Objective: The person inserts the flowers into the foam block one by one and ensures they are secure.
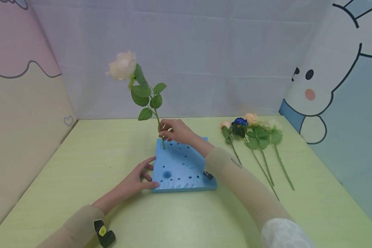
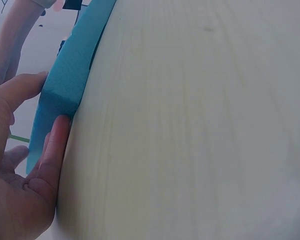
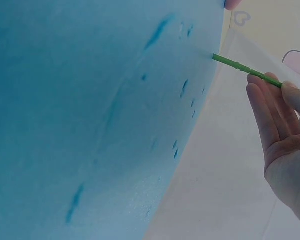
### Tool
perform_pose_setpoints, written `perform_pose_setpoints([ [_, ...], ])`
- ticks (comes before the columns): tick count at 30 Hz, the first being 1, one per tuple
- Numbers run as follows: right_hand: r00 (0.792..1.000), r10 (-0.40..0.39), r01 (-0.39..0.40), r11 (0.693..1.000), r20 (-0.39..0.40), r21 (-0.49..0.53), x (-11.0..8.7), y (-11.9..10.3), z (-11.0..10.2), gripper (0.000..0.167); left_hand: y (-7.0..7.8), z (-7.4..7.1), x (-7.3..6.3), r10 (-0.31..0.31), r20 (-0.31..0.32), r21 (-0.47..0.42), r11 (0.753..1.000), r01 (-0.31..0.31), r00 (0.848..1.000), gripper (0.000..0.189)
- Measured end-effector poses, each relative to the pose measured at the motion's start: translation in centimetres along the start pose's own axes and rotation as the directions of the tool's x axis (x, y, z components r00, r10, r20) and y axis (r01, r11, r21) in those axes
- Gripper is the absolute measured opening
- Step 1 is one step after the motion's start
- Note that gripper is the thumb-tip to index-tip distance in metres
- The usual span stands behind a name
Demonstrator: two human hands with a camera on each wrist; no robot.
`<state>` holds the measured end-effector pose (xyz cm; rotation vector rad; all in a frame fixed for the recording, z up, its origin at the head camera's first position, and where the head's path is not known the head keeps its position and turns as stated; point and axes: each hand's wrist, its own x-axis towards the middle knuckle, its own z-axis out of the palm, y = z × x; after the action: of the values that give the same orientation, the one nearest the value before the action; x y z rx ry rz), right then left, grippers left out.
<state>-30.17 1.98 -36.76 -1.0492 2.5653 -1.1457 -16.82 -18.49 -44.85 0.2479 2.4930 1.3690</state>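
Note:
Between the thumb and fingers of my right hand is the green stem of an artificial white rose. The flower leans up and left, its leaves below the bloom. The stem's lower end is at the far left part of a blue foam block; I cannot tell whether it sits in a hole. My left hand touches the block's left side, thumb near the front corner and fingers spread along the edge. In the left wrist view, its fingers press against the block's side.
Several loose flowers lie on the table's right side, among them a blue rose and a peach rose, their stems pointing toward the front. Small holes and one larger round hollow mark the block's top. A pale wall stands behind the table.

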Motion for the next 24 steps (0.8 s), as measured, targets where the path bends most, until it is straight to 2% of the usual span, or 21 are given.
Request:
perform_pose_setpoints([
  [11,1.000,-0.016,0.016,1.000,0.016,-0.001,0.19,0.10,0.07,0.013,-0.04,-0.05,-0.07,0.003,0.002,0.011,1.000,-0.003,1.000,0.094],
  [24,1.000,-0.003,0.003,1.000,0.030,0.004,0.09,-0.13,0.00,0.017,-0.36,-0.04,0.03,0.024,0.006,0.004,1.000,-0.024,1.000,0.093],
])
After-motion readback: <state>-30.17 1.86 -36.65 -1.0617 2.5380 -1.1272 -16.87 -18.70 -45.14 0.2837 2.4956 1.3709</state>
